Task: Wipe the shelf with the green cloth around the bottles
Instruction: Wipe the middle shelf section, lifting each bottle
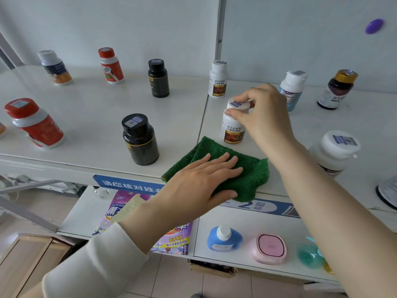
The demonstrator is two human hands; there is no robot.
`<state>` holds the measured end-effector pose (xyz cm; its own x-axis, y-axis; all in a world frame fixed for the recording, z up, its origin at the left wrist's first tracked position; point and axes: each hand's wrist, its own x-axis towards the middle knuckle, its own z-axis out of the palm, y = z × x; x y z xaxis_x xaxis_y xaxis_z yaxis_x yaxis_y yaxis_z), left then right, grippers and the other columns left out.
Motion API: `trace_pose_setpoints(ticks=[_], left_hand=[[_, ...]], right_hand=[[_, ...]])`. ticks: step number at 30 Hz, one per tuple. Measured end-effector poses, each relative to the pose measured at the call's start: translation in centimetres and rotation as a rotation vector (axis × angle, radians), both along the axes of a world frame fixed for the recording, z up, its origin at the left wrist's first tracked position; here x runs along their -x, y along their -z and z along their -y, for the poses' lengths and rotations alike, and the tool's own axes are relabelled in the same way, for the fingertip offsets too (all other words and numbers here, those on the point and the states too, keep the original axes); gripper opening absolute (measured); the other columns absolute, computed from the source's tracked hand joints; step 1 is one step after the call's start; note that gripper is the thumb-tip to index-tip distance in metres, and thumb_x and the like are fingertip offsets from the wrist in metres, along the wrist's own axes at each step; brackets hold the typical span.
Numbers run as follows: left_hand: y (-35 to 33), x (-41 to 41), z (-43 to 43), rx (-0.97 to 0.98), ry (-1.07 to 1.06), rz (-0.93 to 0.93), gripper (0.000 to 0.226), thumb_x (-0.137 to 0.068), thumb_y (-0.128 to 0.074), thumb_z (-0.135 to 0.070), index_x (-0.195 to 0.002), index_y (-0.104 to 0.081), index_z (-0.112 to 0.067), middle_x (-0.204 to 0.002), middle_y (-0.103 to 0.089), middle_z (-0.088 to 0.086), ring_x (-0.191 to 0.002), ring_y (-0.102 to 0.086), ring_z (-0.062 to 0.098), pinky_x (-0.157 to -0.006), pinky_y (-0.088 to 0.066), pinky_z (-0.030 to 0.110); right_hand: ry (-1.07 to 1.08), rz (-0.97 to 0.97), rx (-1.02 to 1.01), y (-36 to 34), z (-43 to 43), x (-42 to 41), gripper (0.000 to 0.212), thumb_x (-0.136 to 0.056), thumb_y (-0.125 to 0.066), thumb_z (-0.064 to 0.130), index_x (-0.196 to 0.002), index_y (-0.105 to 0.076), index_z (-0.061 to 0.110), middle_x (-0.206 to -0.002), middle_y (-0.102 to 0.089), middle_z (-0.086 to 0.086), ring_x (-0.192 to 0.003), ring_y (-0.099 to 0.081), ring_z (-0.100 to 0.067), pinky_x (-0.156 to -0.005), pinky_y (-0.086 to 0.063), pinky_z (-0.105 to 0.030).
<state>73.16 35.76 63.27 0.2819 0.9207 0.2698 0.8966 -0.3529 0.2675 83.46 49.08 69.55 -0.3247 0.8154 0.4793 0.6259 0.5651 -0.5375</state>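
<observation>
Green cloth (247, 168) sits at the front edge of the shelf (96, 108), just in front of the white bottle (233, 132). The left hand (199, 183) presses it flat, fingers straight and close together, wrist low. The right hand (264, 112) comes over from above, fingertips curled round the bottle's cap (a light top pinch). My read: lift that bottle clear, sweep the cloth through its footprint with even pressure, and steer wide of the black bottle (140, 139) to the left.
</observation>
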Motion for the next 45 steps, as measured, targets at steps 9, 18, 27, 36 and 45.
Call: trace_pose_setpoints(ticks=[9,18,27,36,45], left_hand=[[-1.0,0.1,-1.8,0.097,-0.529,-0.023,0.051,-0.097,-0.034,-0.038,-0.144,-0.024,-0.02,-0.148,-0.033,0.006,-0.139,-0.027,0.022,-0.11,-0.02,0.034],[-2.0,-0.5,-2.2,-0.125,-0.52,0.567,0.027,-0.087,-0.059,-0.015,-0.112,-0.053,-0.023,-0.105,-0.053,-0.006,-0.093,-0.051,0.007,-0.073,-0.038,0.001],[-6.4,0.6,-0.7,0.016,0.072,1.138,0.015,-0.081,-0.057,-0.01,-0.09,-0.054,-0.022,-0.088,-0.057,-0.003,-0.077,-0.061,0.002,-0.077,-0.051,0.02],[-5.9,-1.0,-4.7,-0.184,-0.156,0.848,0.018,-0.082,-0.066,-0.024,-0.096,-0.057,-0.029,-0.098,-0.061,-0.007,-0.088,-0.058,0.001,-0.079,-0.047,0.017],[-4.3,-0.6,-8.0,-0.028,-0.328,0.6,0.052,-0.078,-0.07,-0.025,-0.125,-0.048,-0.022,-0.127,-0.054,0.008,-0.109,-0.056,0.026,-0.09,-0.047,0.034]], right_hand=[[0.02,0.014,0.098,2.0,3.0,-3.1,0.092,-0.076,-0.07,0.036,-0.145,-0.018,0.005,-0.143,-0.032,-0.013,-0.132,-0.034,-0.023,-0.099,-0.029,-0.024],[0.002,0.164,0.221,5.2,5.5,-5.4,0.043,-0.074,-0.069,0.042,-0.107,-0.065,0.014,-0.114,-0.058,-0.006,-0.114,-0.043,-0.024,-0.092,-0.032,-0.029],[-0.4,-0.511,0.74,2.6,8.4,-6.9,0.029,-0.055,-0.084,0.021,-0.08,-0.068,0.025,-0.078,-0.068,0.007,-0.072,-0.062,-0.002,-0.068,-0.054,-0.023],[-0.338,-1.202,1.137,2.1,12.2,-9.1,0.032,-0.069,-0.059,0.025,-0.096,-0.07,0.012,-0.101,-0.072,-0.012,-0.091,-0.07,-0.025,-0.069,-0.058,-0.039],[-0.266,-1.449,1.29,2.5,14.3,-10.5,0.034,-0.054,-0.063,0.024,-0.083,-0.077,0.012,-0.097,-0.074,-0.011,-0.084,-0.072,-0.024,-0.059,-0.058,-0.038]])
